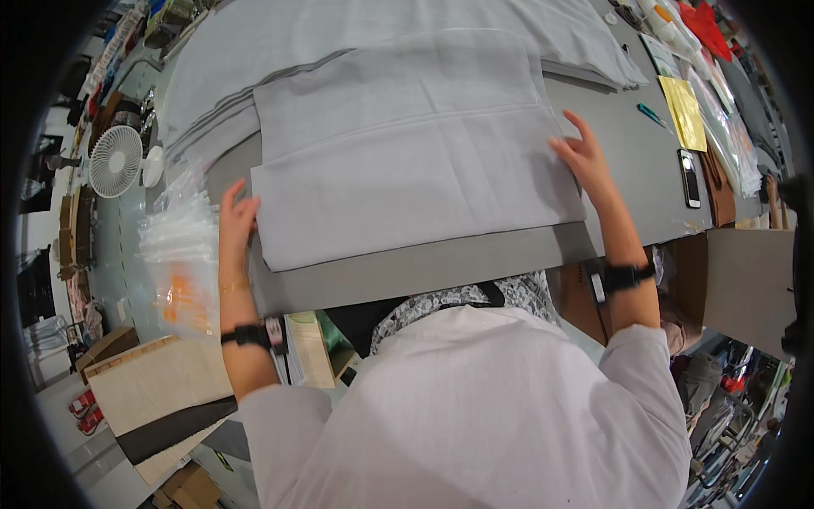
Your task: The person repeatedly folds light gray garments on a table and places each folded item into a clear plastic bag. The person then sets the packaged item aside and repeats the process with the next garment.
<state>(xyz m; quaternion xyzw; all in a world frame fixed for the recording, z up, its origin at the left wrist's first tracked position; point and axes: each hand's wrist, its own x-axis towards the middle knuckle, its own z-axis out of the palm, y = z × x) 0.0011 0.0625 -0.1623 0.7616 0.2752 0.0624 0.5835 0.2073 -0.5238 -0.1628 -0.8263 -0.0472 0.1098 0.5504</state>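
A folded light grey cloth (407, 191) lies flat on the grey table (407, 271) in front of me, its upper layer creased across the middle. Just beside its left edge is my left hand (238, 212), fingers apart and nothing in them. My right hand (585, 157) is by the cloth's right edge, thumb and fingers spread, also holding nothing. Whether either hand touches the cloth I cannot tell. Beyond it, a larger pile of grey fabric (339, 30) covers the far part of the table.
Clear plastic bags (176, 246) hang at the table's left, near a white fan (116, 161). On the right lie a phone (688, 179), a green-handled tool (651, 114) and a yellow packet (682, 113). A cardboard box (687, 276) stands below the right edge.
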